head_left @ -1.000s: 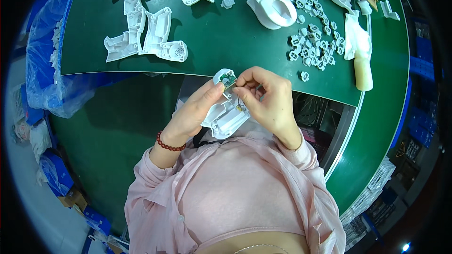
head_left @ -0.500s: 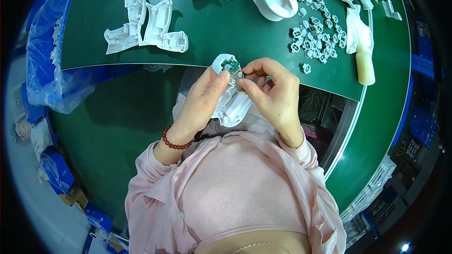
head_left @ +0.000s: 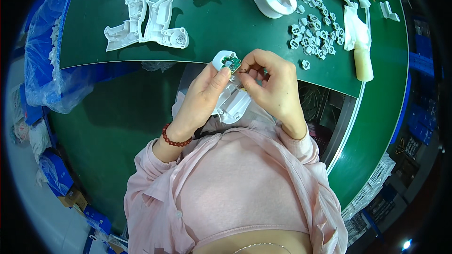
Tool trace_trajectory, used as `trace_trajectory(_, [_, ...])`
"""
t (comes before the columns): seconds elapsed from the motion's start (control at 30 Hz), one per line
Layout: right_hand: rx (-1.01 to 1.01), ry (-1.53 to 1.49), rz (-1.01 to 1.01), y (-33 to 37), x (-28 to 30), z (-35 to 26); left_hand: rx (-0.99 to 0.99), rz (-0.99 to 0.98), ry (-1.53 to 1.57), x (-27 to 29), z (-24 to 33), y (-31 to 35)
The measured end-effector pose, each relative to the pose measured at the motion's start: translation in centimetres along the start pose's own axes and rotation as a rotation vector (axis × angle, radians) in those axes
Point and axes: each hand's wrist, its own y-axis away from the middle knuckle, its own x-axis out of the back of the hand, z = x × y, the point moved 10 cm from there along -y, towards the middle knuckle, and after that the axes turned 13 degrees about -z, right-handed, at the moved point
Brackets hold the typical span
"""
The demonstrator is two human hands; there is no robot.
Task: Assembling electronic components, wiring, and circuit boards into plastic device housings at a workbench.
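My left hand (head_left: 205, 90) is closed round a white plastic housing (head_left: 234, 107), held over my lap just off the table's near edge. Its hollow inner side faces up. In the housing's far end sits a small green circuit board (head_left: 231, 62), with my left thumb beside it. My right hand (head_left: 273, 80) is at the housing's right side, thumb and forefinger pinched close to the board. A thin dark wire seems to show at those fingertips, though most of what they grip is too small to make out.
Several white shell parts (head_left: 162, 21) lie on the green table (head_left: 216, 28) at the far left. A white toilet-shaped piece (head_left: 274, 0) stands at the back, beside many small white clips (head_left: 313, 37). A pale yellow cylinder with white cloth (head_left: 363, 66) lies at right. A bag-lined blue bin (head_left: 52, 61) stands left.
My right thumb and forefinger have drawn in closer together near the circuit board, and the hand has turned a little. My left hand keeps its hold on the housing.
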Motion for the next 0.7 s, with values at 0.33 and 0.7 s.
trace_trajectory(0.33, [0.061,-0.053,-0.002,-0.1,-0.5,-0.9,0.0,0.013,0.001,0.4,-0.6,-0.4])
trace_trajectory(0.7, [0.058,0.042,0.299,2.0,-0.6,-1.1,-0.088,0.096,-0.134,0.7,0.3,-0.5])
